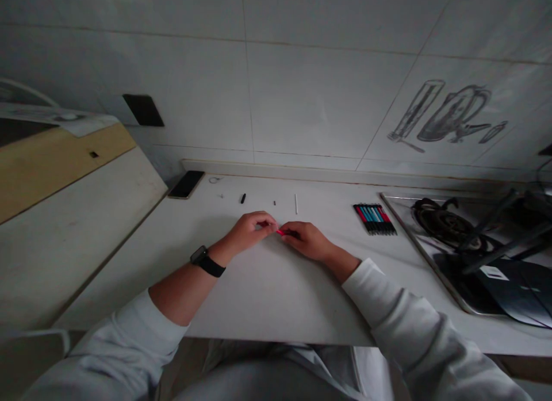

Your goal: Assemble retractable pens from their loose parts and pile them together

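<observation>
Both my hands meet over the middle of the white countertop (267, 297). My left hand (250, 229), with a black watch on its wrist, is pinched closed on one end of a small red pen (281, 232). My right hand (307, 240) is curled closed around the pen's other end. Only a short red piece shows between the fingers. Beyond the hands lie small pen parts: a black cap (243, 198), a tiny dark piece (274, 203) and a thin white refill tube (296, 203).
A row of several red, blue and black pens (375, 218) lies to the right. A gas stove (474, 245) fills the right side. A phone (186, 184) rests at the back left by the tiled wall. A wooden board (56, 159) slopes on the left.
</observation>
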### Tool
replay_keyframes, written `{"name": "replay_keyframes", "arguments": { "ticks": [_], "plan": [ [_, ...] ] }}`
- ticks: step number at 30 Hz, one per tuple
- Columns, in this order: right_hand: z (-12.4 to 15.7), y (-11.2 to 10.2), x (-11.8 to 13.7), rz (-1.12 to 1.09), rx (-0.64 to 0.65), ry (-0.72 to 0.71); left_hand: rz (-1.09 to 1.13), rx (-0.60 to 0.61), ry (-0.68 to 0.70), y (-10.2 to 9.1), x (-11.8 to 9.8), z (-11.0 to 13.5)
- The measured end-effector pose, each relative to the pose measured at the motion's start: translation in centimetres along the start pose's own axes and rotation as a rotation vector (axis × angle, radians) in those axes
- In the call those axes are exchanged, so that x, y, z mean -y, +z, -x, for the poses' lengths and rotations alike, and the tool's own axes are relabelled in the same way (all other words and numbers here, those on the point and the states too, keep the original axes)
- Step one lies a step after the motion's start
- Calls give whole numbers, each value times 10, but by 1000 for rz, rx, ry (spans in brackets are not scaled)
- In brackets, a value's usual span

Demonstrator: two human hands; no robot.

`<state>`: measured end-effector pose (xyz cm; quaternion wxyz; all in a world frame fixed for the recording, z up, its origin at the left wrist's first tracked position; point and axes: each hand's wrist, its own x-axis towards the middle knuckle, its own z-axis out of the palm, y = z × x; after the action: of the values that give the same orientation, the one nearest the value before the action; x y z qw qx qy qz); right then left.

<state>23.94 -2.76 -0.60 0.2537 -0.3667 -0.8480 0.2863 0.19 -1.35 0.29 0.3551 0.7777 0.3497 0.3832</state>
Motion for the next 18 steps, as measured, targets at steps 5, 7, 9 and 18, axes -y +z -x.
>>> {"name": "replay_keyframes", "arguments": {
  "ticks": [5, 7, 9, 18],
  "plan": [
    [5, -13, 4, 283, 69, -87, -338, -362, -60, -46, 24, -6],
    [7, -17, 3, 337, 110, -59, -497, -465, -109, -69, 40, -7],
    [8, -19, 2, 369, 135, -20, -616, -509, -173, -87, 55, -6],
    [8, -28, -2, 356, 75, -10, -808, -466, -368, -101, 104, -5]
  ]
}}
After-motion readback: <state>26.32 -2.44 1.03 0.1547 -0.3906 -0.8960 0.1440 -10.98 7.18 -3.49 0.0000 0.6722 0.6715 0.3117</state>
